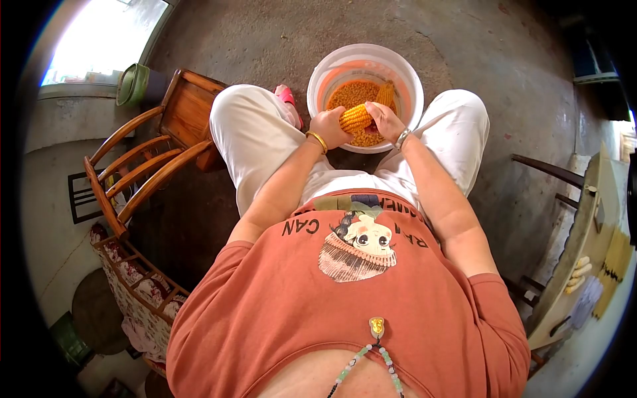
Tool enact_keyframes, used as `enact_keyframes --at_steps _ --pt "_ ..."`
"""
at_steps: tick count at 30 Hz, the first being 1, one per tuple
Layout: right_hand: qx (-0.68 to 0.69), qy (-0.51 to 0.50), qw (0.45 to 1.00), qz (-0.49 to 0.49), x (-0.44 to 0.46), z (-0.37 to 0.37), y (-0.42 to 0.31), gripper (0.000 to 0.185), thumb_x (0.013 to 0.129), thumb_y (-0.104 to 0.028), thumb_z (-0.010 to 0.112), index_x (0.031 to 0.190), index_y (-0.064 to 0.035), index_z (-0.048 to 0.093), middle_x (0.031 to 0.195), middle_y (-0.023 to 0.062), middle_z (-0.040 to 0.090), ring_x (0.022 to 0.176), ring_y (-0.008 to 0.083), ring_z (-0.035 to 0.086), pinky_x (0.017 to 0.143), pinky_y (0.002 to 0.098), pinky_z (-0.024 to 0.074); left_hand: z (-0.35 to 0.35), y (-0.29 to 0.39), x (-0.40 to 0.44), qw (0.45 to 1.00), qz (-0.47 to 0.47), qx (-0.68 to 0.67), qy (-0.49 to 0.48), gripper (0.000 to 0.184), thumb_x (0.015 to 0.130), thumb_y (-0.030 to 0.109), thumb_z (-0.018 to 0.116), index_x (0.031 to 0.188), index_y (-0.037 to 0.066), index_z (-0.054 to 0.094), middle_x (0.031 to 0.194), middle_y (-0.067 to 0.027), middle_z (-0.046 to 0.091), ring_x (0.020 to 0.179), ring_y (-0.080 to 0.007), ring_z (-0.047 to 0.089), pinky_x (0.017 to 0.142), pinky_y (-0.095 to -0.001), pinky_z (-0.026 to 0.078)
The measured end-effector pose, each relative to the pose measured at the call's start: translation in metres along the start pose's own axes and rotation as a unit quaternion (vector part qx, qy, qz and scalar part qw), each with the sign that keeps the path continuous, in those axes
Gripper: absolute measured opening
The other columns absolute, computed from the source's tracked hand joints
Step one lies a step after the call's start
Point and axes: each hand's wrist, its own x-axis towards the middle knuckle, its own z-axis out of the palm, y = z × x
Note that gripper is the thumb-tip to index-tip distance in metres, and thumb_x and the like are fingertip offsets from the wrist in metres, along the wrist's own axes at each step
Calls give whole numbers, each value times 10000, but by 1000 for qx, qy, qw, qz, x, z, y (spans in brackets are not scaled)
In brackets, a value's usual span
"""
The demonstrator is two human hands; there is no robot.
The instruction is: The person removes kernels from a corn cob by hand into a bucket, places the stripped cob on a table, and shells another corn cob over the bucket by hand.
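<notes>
A yellow corn cob lies between my two hands, over a round white bucket. My left hand, with a gold bangle at the wrist, is wrapped round one end of the cob. The fingers of my right hand, above a silvery bracelet, press on the cob's other end. Loose yellow kernels cover the bottom of the bucket. Another cob leans inside it at the right. The bucket stands on the floor between my knees.
A wooden chair stands at the left, with a green container behind it. Below it is a seat with patterned cloth. At the right a table holds several pale cobs. A pink shoe shows beside the bucket.
</notes>
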Motion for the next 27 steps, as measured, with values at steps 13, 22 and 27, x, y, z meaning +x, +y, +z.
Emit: enact_keyframes --at_steps 13,22,27 --pt "88 96 991 23 1 13 -5 535 938 -544 450 1040 -44 611 880 10 609 721 76 590 590 222 514 0 -5 4 995 -23 -95 19 484 561 284 760 981 75 640 874 -167 678 847 -308 658 765 -379 524" --pt "-10 122 992 -43 8 19 -3 580 931 -557 446 1021 -8 608 765 18 598 598 82 581 546 207 507 -6 0 5 994 -45 -94 -14 513 562 264 768 996 27 630 881 -195 671 841 -329 654 753 -392 516" --pt "-11 108 993 -45 9 15 -3 537 950 -519 446 1035 -13 603 773 0 581 615 72 562 567 200 504 -3 1 4 994 -33 -97 33 403 566 301 761 876 81 624 816 -149 671 804 -319 651 737 -402 524"
